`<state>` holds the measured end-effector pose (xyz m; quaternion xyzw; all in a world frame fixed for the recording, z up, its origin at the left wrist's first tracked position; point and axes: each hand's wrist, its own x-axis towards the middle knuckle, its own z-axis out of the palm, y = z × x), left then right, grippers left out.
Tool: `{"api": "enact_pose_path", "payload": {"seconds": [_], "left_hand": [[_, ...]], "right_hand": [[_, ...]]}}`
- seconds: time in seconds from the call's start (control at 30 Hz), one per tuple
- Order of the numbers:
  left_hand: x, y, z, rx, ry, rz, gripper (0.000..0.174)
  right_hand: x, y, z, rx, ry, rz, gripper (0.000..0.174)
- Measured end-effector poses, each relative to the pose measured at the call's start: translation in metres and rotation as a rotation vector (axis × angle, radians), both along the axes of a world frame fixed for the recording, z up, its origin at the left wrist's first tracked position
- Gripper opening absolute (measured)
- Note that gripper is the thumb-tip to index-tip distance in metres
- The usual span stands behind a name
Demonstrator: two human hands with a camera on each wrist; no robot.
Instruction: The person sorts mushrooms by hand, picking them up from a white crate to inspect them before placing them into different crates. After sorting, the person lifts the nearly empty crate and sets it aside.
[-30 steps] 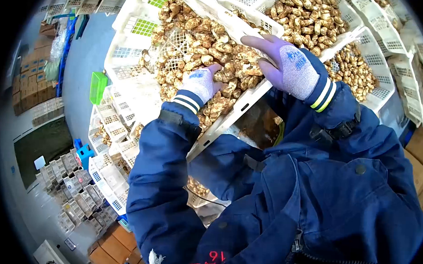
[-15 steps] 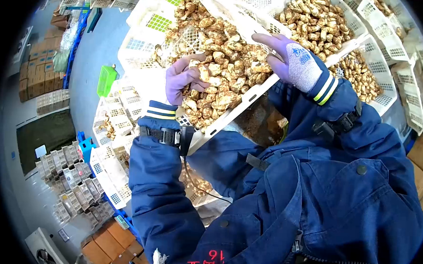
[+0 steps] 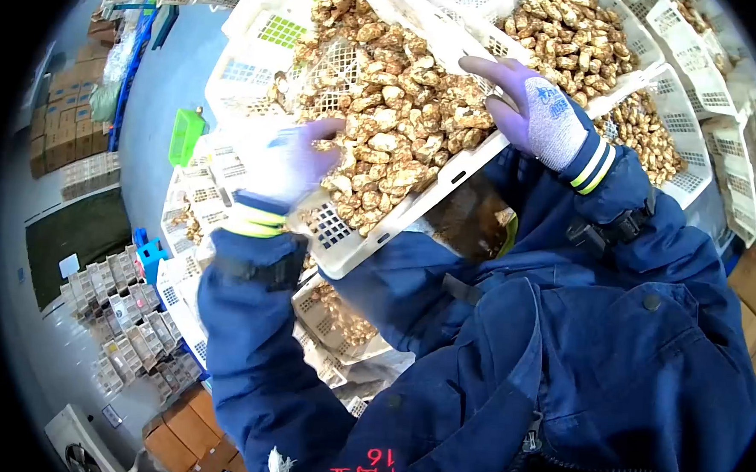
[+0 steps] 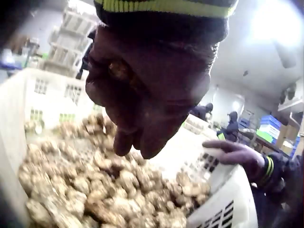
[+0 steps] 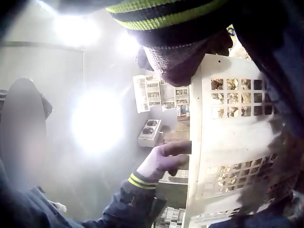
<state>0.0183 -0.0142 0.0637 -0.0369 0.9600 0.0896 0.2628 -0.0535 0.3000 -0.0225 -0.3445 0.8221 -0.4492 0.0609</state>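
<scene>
A white slatted crate (image 3: 414,205) stands tilted in front of me, heaped with brown mushrooms (image 3: 392,126). My left hand (image 3: 292,159), in a purple glove, is blurred at the crate's near left corner, just off the heap. In the left wrist view its fingers (image 4: 142,90) curl over the mushrooms (image 4: 109,190) around a small brown lump. My right hand (image 3: 530,107) lies on the crate's right rim with its fingers stretched out over the heap. It is also in the left wrist view (image 4: 237,154). The right wrist view has the crate wall (image 5: 228,142) and the left hand (image 5: 164,161) beside it.
More white crates of mushrooms (image 3: 560,32) stand behind and to the right. Another filled crate (image 3: 340,315) sits below the tilted one. A green basket (image 3: 185,136), stacked empty crates (image 3: 125,325) and cardboard boxes (image 3: 192,436) fill the floor on the left. People (image 4: 232,126) stand far back.
My left hand lifted a mushroom from the heap, turned palm up, then swung down and left to the crate's corner. The right hand stayed on the rim.
</scene>
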Motion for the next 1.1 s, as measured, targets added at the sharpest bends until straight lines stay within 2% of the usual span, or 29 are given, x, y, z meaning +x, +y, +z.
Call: {"api": "enact_pose_path", "payload": {"seconds": [0.07, 0.1, 0.2, 0.27, 0.33, 0.37, 0.4, 0.47, 0.53, 0.6, 0.7, 0.8, 0.83, 0.93, 0.97, 1.07, 1.1], "left_hand": [[-0.010, 0.018, -0.059, 0.123, -0.009, -0.204, 0.048], [-0.014, 0.018, -0.085, 0.061, -0.001, -0.284, 0.047], [-0.014, 0.032, -0.107, -0.223, -0.027, -0.442, 0.045], [-0.016, 0.028, -0.106, -0.145, 0.003, -0.376, 0.046], [-0.027, 0.015, -0.086, 0.152, -0.123, 0.095, 0.044], [-0.022, 0.004, -0.082, 0.592, -0.127, 0.478, 0.043], [-0.022, 0.001, -0.063, 0.835, -0.138, 0.469, 0.044], [-0.003, 0.001, -0.049, 1.391, -0.104, 0.630, 0.046], [0.006, 0.004, -0.044, 1.462, 0.032, 0.521, 0.052], [0.017, 0.011, -0.037, 1.489, 0.078, 0.579, 0.055], [0.024, 0.006, -0.038, 1.461, 0.129, 0.453, 0.053], [0.031, 0.011, -0.029, 1.513, 0.132, 0.507, 0.055], [0.033, 0.016, -0.024, 1.442, 0.182, 0.527, 0.052], [0.028, 0.023, -0.006, 0.987, 0.177, 0.505, 0.050], [0.028, 0.024, -0.011, 0.949, 0.195, 0.591, 0.051], [0.028, 0.036, -0.022, 0.659, 0.442, 0.465, 0.054], [0.028, 0.040, -0.025, 0.631, 0.471, 0.468, 0.056]], "right_hand": [[0.001, 0.001, 0.003, 0.027, -0.016, -0.010, 0.050], [0.001, 0.002, 0.004, 0.042, -0.026, -0.017, 0.050], [0.002, 0.002, 0.007, 0.069, -0.034, -0.024, 0.050], [0.001, 0.002, 0.010, 0.059, -0.060, -0.020, 0.049], [0.001, 0.002, 0.008, 0.077, -0.034, -0.028, 0.048], [0.001, 0.003, 0.008, 0.076, -0.042, -0.031, 0.048], [0.002, 0.002, 0.008, 0.073, -0.048, -0.029, 0.049], [0.002, 0.001, 0.007, -0.027, -0.034, -0.011, 0.048], [0.002, 0.000, 0.004, -0.021, -0.044, -0.011, 0.048], [0.001, 0.001, -0.003, -0.047, 0.014, -0.014, 0.049], [0.002, 0.000, -0.010, -0.061, 0.065, -0.014, 0.050], [0.001, 0.000, -0.006, -0.058, 0.028, -0.010, 0.049], [0.002, 0.000, -0.005, -0.056, 0.025, -0.008, 0.049], [0.001, -0.003, -0.010, -0.057, 0.099, -0.017, 0.050], [0.000, -0.003, -0.011, -0.053, 0.100, -0.017, 0.050], [0.000, -0.003, -0.011, -0.058, 0.108, -0.020, 0.050], [0.001, -0.003, -0.010, -0.062, 0.113, -0.023, 0.050]]}}
